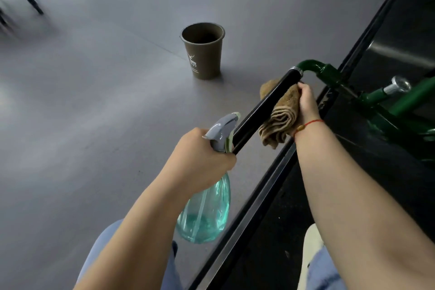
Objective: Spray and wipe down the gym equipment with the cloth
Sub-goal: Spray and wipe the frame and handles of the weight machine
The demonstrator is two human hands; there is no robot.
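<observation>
The black handle bar (263, 110) runs diagonally from your left hand (200, 160), curled round the spray bottle (204, 212), up past your right hand (307, 103) (the nearer one), which clutches the cloth (280, 117) against the bar, just left of that grip.

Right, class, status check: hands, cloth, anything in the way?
Left hand grips spray bottle. Right hand holds cloth against black handle. Bin on floor, apart from the work.
</observation>
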